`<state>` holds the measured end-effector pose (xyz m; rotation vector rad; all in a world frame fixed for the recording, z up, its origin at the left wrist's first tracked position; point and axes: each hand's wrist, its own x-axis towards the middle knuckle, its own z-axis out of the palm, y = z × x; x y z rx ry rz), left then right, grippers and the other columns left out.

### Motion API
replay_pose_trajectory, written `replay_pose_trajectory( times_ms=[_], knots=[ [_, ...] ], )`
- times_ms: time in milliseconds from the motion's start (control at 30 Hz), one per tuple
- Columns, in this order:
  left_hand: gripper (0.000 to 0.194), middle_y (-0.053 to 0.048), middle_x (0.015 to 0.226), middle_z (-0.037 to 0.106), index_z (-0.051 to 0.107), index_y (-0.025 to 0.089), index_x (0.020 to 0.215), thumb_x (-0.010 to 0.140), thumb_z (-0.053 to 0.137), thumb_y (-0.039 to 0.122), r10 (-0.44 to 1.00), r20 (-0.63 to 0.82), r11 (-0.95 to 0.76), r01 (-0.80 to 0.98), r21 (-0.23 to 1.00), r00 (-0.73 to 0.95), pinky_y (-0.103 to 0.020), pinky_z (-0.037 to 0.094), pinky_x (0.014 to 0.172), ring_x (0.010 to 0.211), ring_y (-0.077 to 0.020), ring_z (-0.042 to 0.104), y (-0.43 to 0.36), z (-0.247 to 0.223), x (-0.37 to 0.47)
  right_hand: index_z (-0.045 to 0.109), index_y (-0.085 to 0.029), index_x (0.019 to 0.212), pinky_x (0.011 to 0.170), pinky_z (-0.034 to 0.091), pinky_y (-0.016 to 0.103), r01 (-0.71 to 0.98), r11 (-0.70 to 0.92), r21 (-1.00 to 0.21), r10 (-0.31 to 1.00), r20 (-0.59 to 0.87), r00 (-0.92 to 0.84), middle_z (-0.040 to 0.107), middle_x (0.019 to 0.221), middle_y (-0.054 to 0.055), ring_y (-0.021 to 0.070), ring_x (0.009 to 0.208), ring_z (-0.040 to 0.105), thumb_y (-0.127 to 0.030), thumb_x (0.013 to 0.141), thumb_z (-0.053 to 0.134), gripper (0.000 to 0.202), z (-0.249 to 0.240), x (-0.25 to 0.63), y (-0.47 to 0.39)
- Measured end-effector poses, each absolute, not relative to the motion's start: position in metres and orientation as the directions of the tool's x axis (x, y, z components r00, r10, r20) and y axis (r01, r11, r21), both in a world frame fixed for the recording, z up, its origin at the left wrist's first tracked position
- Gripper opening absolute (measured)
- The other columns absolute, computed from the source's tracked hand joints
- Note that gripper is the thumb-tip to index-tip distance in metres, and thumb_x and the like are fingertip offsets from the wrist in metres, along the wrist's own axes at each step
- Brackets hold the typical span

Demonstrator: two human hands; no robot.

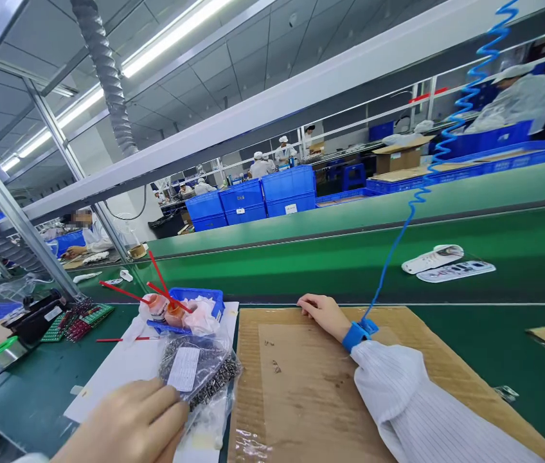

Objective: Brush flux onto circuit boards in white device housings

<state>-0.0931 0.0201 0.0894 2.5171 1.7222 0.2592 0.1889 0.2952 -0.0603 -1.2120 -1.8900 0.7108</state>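
left hand [130, 424] at the bench's near edge pinches a clear bag of screws [200, 370], fingers closed on its corner. right hand [323, 315] rests flat, fingers loosely together, on the cardboard's [301, 399] far edge.

Single view, worn on your head. It looks forward and only slightly down, rolled so the conveyor belt [398, 257] slopes up toward the right. Near field: your left hand [128, 427] fills the bottom edge, very close to the lens; your right hand [323, 315] sits further out on the cardboard sheet [311, 386]. Mid field: the belt crosses the whole width. Far field: blue crates [253, 202] and other workers, small. The overhead rail [277, 109] and ceiling lights occupy the upper half. No second view to compare.
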Motion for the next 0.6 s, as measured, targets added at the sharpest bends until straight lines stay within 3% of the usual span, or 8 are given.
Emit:
replay_pose_trajectory(
  times_ms=[67, 167, 300, 367, 533, 600],
  knots=[
    [0.027, -0.002, 0.080, 0.061, 0.059, 0.029, 0.084, 0.084, 0.033, 0.021, 0.900, -0.116, -0.389, 0.893, 0.227, 0.421, -0.027, 0.043, 0.065, 0.073, -0.0165, 0.055, 0.039, 0.080, -0.078, 0.058, -0.016, 0.063, 0.050, 0.039, 0.023, 0.488, 0.394, -0.779, 0.918, 0.308, -0.250, 0.059, 0.054, 0.002, 0.0137, 0.049, 0.053, -0.034, 0.070, 0.040, 0.026, -0.061, 0.189, 0.296],
    [0.036, -0.002, 0.100, 0.059, 0.058, 0.026, 0.093, 0.079, 0.031, 0.008, 0.912, -0.086, -0.344, 0.862, 0.372, 0.401, -0.022, 0.040, 0.079, 0.090, -0.0141, 0.054, 0.065, 0.050, -0.065, 0.058, -0.016, 0.063, 0.051, 0.039, 0.023, 0.488, 0.396, -0.778, 0.918, 0.316, -0.241, 0.060, 0.055, 0.002, 0.0137, 0.051, 0.053, -0.033, 0.071, 0.041, 0.025, -0.063, 0.189, 0.296],
    [0.045, -0.006, 0.116, 0.050, 0.054, 0.020, 0.106, 0.073, 0.030, 0.002, 0.948, -0.089, -0.276, 0.932, 0.236, 0.304, -0.027, 0.037, 0.086, 0.100, -0.0173, 0.051, 0.092, 0.013, -0.058, 0.059, -0.016, 0.064, 0.054, 0.040, 0.024, 0.506, 0.408, -0.760, 0.913, 0.328, -0.243, 0.061, 0.055, 0.003, 0.0145, 0.053, 0.055, -0.031, 0.071, 0.041, 0.026, -0.061, 0.189, 0.293],
    [0.043, -0.008, 0.111, 0.052, 0.053, 0.019, 0.106, 0.072, 0.032, 0.003, 0.951, -0.090, -0.273, 0.941, 0.201, 0.295, -0.030, 0.040, 0.083, 0.095, -0.0191, 0.053, 0.101, 0.005, -0.056, 0.060, -0.015, 0.064, 0.054, 0.040, 0.024, 0.519, 0.414, -0.748, 0.910, 0.332, -0.247, 0.061, 0.055, 0.003, 0.0149, 0.054, 0.055, -0.030, 0.071, 0.040, 0.026, -0.059, 0.189, 0.291],
    [0.032, -0.009, 0.091, 0.057, 0.061, 0.017, 0.085, 0.073, 0.034, 0.004, 0.958, -0.091, -0.256, 0.953, 0.160, 0.272, -0.032, 0.044, 0.071, 0.081, -0.0215, 0.057, 0.110, -0.004, -0.061, 0.060, -0.015, 0.064, 0.054, 0.039, 0.024, 0.532, 0.422, -0.734, 0.906, 0.333, -0.261, 0.061, 0.057, 0.004, 0.0150, 0.055, 0.055, -0.027, 0.071, 0.040, 0.025, -0.057, 0.188, 0.289],
    [0.035, -0.010, 0.097, 0.056, 0.059, 0.016, 0.092, 0.071, 0.035, 0.003, 0.963, -0.083, -0.244, 0.959, 0.144, 0.257, -0.032, 0.043, 0.073, 0.084, -0.0215, 0.056, 0.110, -0.007, -0.064, 0.060, -0.015, 0.064, 0.054, 0.039, 0.024, 0.532, 0.422, -0.734, 0.907, 0.329, -0.264, 0.061, 0.057, 0.004, 0.0147, 0.056, 0.055, -0.026, 0.072, 0.040, 0.025, -0.057, 0.188, 0.289]
  ],
)
